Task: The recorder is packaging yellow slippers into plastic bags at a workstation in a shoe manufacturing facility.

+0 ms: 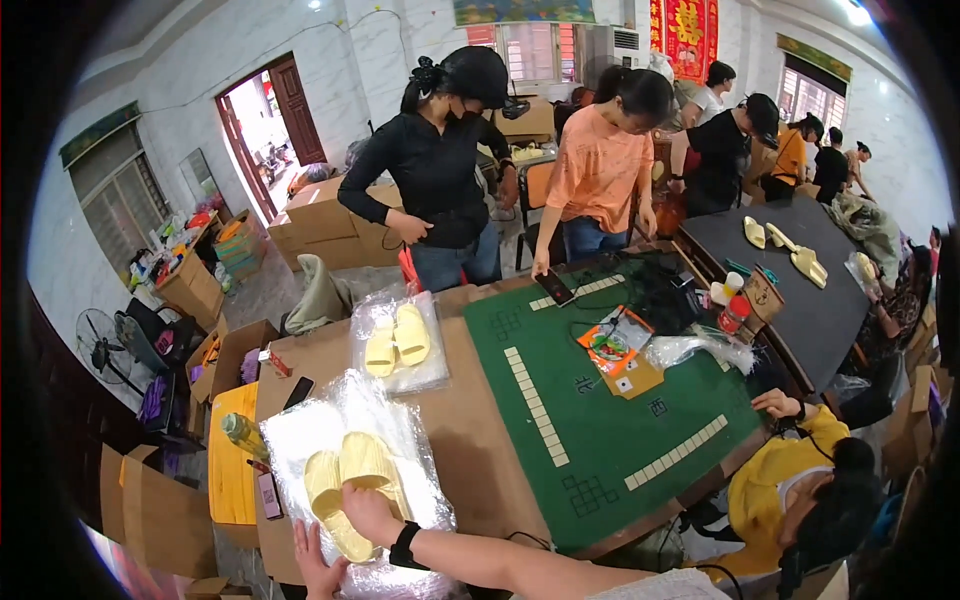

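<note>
A pair of pale yellow slippers (pixel 345 478) lies on a stack of clear plastic bags (pixel 320 425) on the brown cardboard-covered table (pixel 470 440) in front of me. My right hand (pixel 368 512), with a black band on its wrist, grips the heel end of the nearer slipper. My left hand (pixel 316 566) lies flat with fingers apart on the plastic at the near edge, just below the slippers. A second pair of yellow slippers (pixel 397 338) sits inside a clear bag farther back on the same table.
A green game table (pixel 600 420) with rows of pale tiles adjoins on the right. Two people stand behind the tables and a person in yellow (pixel 790 480) sits at the right. Cardboard boxes (pixel 320 215), a green bottle (pixel 243 434), a phone (pixel 298 392) and a yellow stool (pixel 230 465) stand to the left.
</note>
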Tool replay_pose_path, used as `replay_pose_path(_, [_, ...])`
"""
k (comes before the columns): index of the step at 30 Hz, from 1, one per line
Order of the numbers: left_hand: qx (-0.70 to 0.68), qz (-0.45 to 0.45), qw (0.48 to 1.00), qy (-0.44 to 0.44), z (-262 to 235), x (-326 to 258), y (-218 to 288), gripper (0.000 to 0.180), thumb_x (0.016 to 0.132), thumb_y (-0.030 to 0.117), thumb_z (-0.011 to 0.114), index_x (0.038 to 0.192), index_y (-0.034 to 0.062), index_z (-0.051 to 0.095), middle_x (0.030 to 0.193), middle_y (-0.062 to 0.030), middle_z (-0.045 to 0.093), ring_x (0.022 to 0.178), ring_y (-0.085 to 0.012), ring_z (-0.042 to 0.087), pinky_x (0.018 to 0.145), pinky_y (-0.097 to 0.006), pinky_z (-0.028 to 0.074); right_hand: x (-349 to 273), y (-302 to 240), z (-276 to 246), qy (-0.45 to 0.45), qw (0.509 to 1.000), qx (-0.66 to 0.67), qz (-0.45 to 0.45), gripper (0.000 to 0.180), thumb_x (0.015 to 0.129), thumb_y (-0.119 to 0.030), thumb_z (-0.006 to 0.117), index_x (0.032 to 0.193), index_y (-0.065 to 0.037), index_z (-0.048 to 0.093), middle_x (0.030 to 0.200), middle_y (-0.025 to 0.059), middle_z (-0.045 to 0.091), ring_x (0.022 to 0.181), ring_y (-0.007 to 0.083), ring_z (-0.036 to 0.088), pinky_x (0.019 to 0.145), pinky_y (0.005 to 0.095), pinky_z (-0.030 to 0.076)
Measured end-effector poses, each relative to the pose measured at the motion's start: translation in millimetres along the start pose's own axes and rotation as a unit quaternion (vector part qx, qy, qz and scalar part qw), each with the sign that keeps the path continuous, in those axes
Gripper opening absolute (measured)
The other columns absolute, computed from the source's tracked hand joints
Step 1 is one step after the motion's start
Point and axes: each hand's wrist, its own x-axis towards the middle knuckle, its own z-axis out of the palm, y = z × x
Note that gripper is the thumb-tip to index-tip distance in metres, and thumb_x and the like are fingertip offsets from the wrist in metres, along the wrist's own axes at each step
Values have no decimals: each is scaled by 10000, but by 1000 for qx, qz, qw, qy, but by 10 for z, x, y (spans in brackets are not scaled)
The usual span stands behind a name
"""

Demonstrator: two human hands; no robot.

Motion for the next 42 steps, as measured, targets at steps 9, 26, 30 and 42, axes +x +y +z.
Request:
replay_pose_path(9, [-13, 6, 1000, -1, -14, -4, 5, 984, 714, 590, 745, 1459, 26, 436, 1595, -246, 284, 1479, -439, 243, 1183, -535, 232, -3, 0, -26, -16, 1000, 1, 5, 121, 854, -115, 604, 945, -51, 558, 698, 75, 666, 601, 190, 690, 488, 294, 537])
replay_pose_path(26, [0, -7, 1000, 15, -7, -22, 19, 936, 681, 536, 770, 1436, 62, 484, 1594, -228, 299, 1473, -430, 261, 1170, -537, 257, 4, 13, -17, -15, 1000, 25, -8, 182, 898, -170, 584, 981, -14, 538, 665, 81, 647, 584, 228, 682, 479, 318, 531])
replay_pose_path(30, [-15, -36, 999, 11, -67, 14, 137, 955, 665, 589, 778, 1432, 95, 498, 1595, -218, 299, 1469, -428, 271, 1154, -548, 271, 1, 24, 16, -23, 999, 41, -4, 148, 889, -156, 592, 938, -24, 545, 678, 104, 660, 585, 249, 689, 479, 338, 541])
replay_pose_path(42, [-26, -54, 998, 5, -112, -14, 154, 961, 666, 628, 767, 1432, 109, 509, 1612, -194, 278, 1485, -406, 239, 1167, -563, 227, 31, 5, -117, -52, 998, 16, -40, 151, 850, -131, 626, 952, -29, 582, 727, 82, 666, 638, 214, 699, 529, 315, 559])
